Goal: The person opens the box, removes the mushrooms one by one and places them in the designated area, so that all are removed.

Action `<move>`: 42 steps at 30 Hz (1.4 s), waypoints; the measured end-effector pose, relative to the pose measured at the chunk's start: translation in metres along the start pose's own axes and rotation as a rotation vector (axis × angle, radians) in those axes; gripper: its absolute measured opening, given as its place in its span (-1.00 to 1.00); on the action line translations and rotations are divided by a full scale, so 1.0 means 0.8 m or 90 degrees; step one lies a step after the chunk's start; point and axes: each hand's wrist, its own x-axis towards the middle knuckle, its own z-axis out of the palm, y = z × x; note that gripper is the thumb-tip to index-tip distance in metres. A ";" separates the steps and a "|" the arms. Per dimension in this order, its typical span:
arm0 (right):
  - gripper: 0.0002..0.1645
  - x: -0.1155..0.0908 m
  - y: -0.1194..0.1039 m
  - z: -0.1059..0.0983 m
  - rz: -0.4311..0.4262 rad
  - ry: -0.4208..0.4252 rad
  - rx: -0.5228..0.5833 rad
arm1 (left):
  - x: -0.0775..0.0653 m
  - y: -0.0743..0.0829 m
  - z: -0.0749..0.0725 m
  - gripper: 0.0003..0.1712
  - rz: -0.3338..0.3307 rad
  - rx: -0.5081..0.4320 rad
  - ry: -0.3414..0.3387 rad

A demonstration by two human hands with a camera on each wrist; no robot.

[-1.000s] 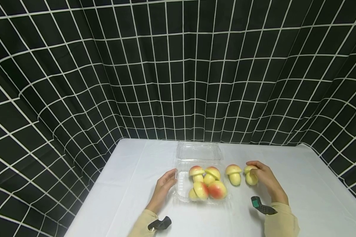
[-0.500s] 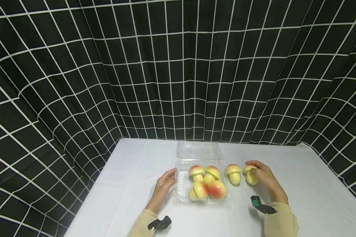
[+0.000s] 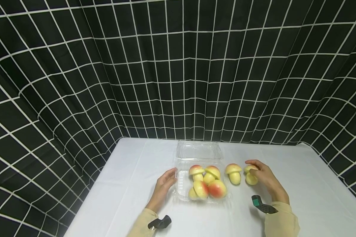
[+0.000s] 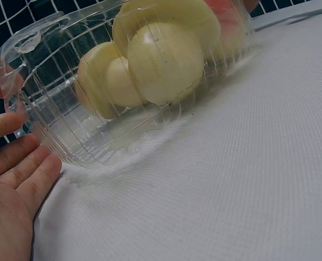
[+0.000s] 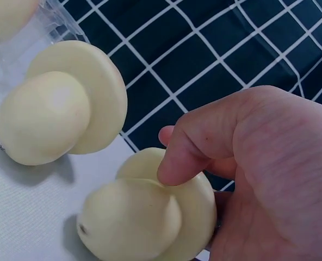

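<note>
In the head view my left hand (image 3: 163,187) lies at the left wall of an open clear plastic clamshell container (image 3: 182,186). The left wrist view shows the fingers (image 4: 38,174) fairly straight, tips against the ribbed wall and rim. Several yellow toy mushrooms with red-blushed caps (image 3: 217,189) fill the container's middle and right side. To its right, my right hand (image 3: 267,177) grips another toy mushroom (image 5: 134,217) lying on the cloth, its thumb on the stem beside the cap and its other fingers largely hidden behind. A loose toy mushroom (image 3: 233,174) lies between that hand and the container.
The container's lid (image 3: 199,151) is folded back on the far side. A white cloth (image 3: 130,171) covers the table. Behind it hangs a black curtain with a white grid (image 3: 190,72). Dark devices are strapped at both wrists, the right one (image 3: 262,205) with a green patch.
</note>
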 end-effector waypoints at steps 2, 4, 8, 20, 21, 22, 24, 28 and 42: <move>-0.38 -0.001 0.000 0.001 -0.002 0.000 0.002 | -0.001 0.000 0.000 -0.36 -0.002 0.000 -0.002; -0.40 -0.002 -0.001 0.001 -0.005 0.003 0.006 | -0.001 0.001 0.000 -0.37 -0.009 -0.002 -0.001; -0.41 -0.005 -0.003 0.001 -0.004 0.005 0.016 | -0.001 0.001 0.000 -0.38 -0.005 0.004 0.000; -0.34 -0.005 -0.005 -0.002 -0.008 0.076 0.026 | 0.000 -0.001 0.000 -0.38 0.003 -0.007 -0.003; -0.33 -0.005 -0.006 -0.002 -0.011 0.082 0.035 | -0.001 -0.001 0.000 -0.38 0.000 -0.008 -0.004; -0.32 -0.006 -0.007 -0.002 -0.013 0.089 0.041 | -0.001 -0.002 0.000 -0.38 -0.001 -0.007 -0.004; -0.30 -0.006 -0.009 -0.002 -0.019 0.099 0.054 | -0.002 -0.001 0.000 -0.38 -0.003 -0.006 -0.004; -0.27 -0.009 -0.015 -0.005 -0.023 0.107 0.060 | -0.001 -0.002 0.000 -0.38 -0.004 -0.001 -0.005; -0.25 -0.024 -0.057 -0.006 -0.074 0.116 0.046 | 0.000 -0.001 0.000 -0.39 -0.002 -0.002 -0.002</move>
